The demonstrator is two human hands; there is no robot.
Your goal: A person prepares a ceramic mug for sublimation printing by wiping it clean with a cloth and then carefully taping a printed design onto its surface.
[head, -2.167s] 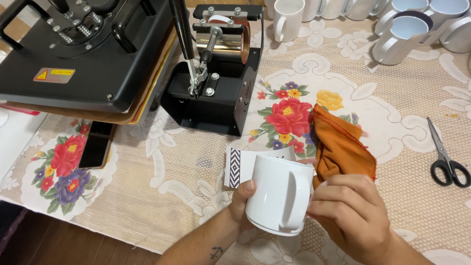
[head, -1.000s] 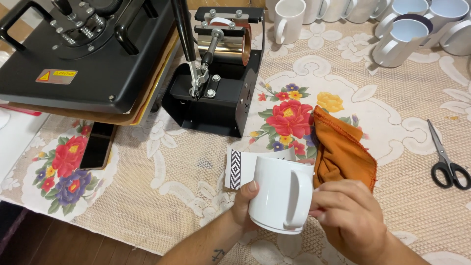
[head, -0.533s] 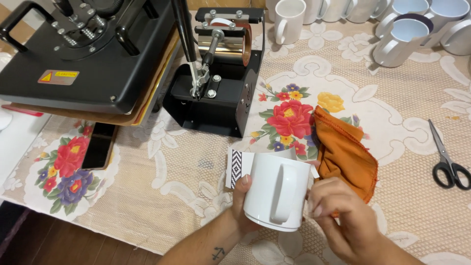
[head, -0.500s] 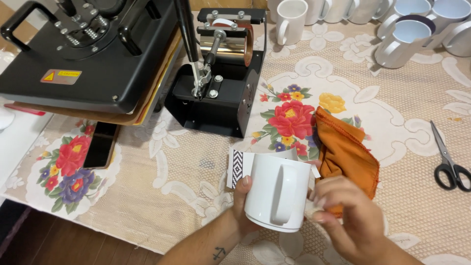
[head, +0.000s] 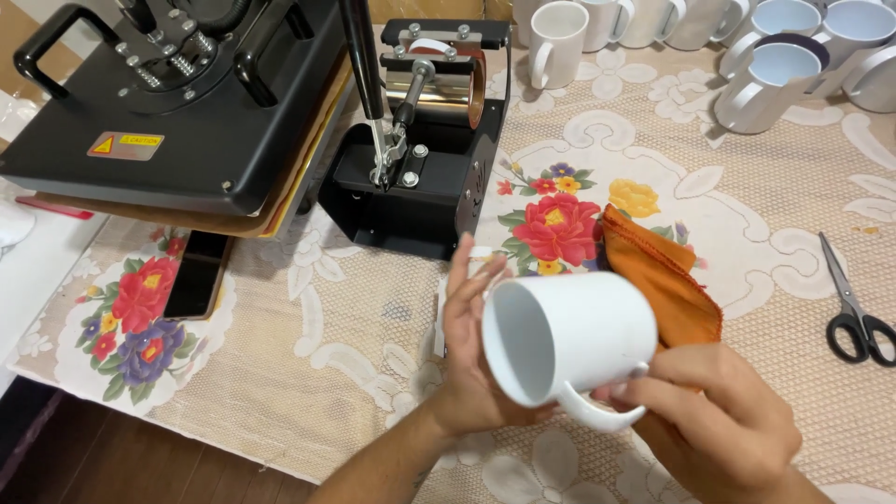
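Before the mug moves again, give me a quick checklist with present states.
1. Left hand supports the white mug at its rim: ok.
2. Right hand grips the handle side: ok.
3. Mug interior free of debris: ok as far as visible.
4. Orange cloth lies beside the mug, in reach: ok.
5. Mug press barrel vacant: cannot tell.
6. Scissors lie apart from both hands: ok.

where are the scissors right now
In the head view, the black-handled scissors lie at the right edge of the tablecloth, right of the orange cloth.
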